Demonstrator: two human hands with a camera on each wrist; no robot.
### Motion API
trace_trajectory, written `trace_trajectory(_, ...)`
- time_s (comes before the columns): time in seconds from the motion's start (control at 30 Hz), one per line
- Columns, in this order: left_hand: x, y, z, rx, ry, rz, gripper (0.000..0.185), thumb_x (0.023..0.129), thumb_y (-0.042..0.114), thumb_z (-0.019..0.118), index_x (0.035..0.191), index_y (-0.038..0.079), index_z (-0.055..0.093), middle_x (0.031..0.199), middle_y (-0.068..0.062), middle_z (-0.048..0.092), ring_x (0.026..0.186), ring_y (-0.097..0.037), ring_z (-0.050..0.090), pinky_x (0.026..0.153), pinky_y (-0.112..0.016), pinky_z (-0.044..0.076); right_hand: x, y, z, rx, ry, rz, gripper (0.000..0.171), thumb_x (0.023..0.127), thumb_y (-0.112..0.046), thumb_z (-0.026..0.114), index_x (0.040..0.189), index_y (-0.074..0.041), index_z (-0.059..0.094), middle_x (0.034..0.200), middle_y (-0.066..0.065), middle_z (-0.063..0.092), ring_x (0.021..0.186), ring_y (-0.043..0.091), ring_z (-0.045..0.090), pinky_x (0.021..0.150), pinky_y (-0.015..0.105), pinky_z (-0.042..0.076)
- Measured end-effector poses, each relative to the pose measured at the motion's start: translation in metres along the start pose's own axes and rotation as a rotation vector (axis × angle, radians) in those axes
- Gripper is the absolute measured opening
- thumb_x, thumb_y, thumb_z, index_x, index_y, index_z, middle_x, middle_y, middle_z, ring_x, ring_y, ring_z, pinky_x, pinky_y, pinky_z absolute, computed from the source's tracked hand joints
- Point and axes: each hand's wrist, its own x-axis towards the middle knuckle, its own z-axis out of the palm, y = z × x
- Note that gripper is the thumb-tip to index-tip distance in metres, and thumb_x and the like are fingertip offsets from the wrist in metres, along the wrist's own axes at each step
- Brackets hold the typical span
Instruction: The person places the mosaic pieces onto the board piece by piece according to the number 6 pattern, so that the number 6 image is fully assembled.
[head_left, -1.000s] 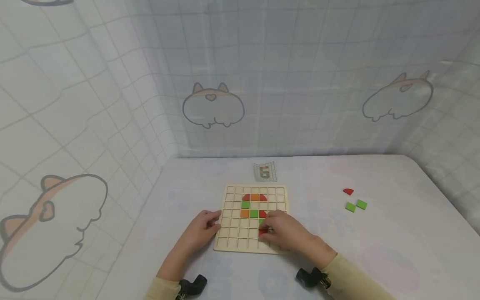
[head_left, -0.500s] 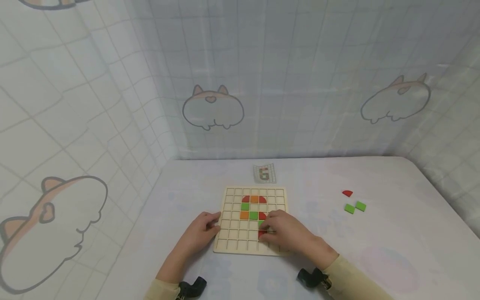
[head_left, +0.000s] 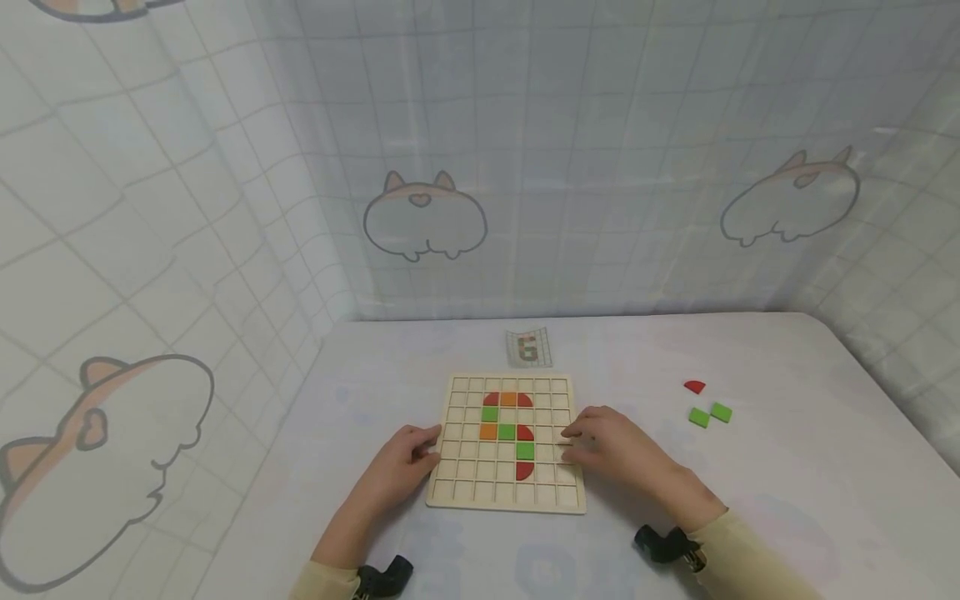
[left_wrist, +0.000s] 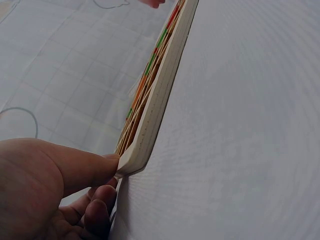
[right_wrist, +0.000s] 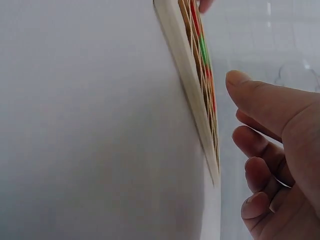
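Grid board (head_left: 506, 442) lies flat on the desk (head_left: 750, 467), low in the centre of the frame. At its left edge the left hand (head_left: 408, 457) grips the rim, thumb on top. Red, orange and green tiles (head_left: 507, 432) fill its middle cells. Just right, the right hand (head_left: 611, 446) rests with loose fingers at the board's right edge, holding nothing. Further right lie loose tiles (head_left: 708, 408).

Left hand (head_left: 405, 461) thumb-forward, fingers curled under; right hand (head_left: 611, 446) apparently empty, fingers loosely bent.
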Motion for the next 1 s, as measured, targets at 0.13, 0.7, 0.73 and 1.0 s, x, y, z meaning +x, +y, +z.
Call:
trace_trajectory(0.13, -0.001, 0.001, 0.0, 0.003, -0.002, 0.007, 0.046, 0.092, 0.014, 0.07, 0.137, 0.01, 0.06, 0.103, 0.001, 0.056, 0.086, -0.014, 0.05, 0.076, -0.034, 0.044, -0.008, 0.016, -0.01, 0.012, 0.03, 0.055, 0.028, 0.082, -0.028, 0.082, 0.106, -0.016, 0.076, 0.099, -0.012, 0.063, 0.098, 0.012, 0.058, 0.088, 0.037, 0.048)
trace_trajectory(0.7, -0.005, -0.001, -0.002, 0.008, 0.014, 0.027, 0.046, 0.092, 0.015, 0.071, 0.136, 0.009, 0.061, 0.104, 0.002, 0.057, 0.085, -0.012, 0.051, 0.074, -0.031, 0.045, -0.037, 0.075, -0.034, -0.062, 0.105, 0.168, 0.035, 0.082, -0.027, 0.082, 0.113, -0.014, 0.075, 0.109, -0.001, 0.066, 0.102, 0.024, 0.061, 0.086, 0.047, 0.051)
trace_trajectory(0.73, -0.004, -0.001, -0.002, 0.007, 0.013, 0.028, 0.046, 0.092, 0.015, 0.071, 0.136, 0.009, 0.061, 0.104, 0.002, 0.057, 0.085, -0.012, 0.051, 0.074, -0.031, 0.045, -0.038, 0.078, -0.036, -0.063, 0.106, 0.166, 0.035, 0.082, -0.027, 0.082, 0.114, -0.013, 0.074, 0.109, 0.0, 0.066, 0.102, 0.025, 0.061, 0.086, 0.048, 0.051)
trace_trajectory(1.0, -0.002, 0.0, -0.002, 0.005, 0.009, 0.039, 0.046, 0.092, 0.014, 0.071, 0.136, 0.009, 0.061, 0.104, 0.002, 0.057, 0.085, -0.012, 0.051, 0.075, -0.033, 0.045, -0.048, 0.102, -0.053, -0.071, 0.14, 0.129, 0.035, 0.084, -0.024, 0.08, 0.114, -0.008, 0.073, 0.111, 0.008, 0.067, 0.102, 0.033, 0.062, 0.086, 0.053, 0.048)
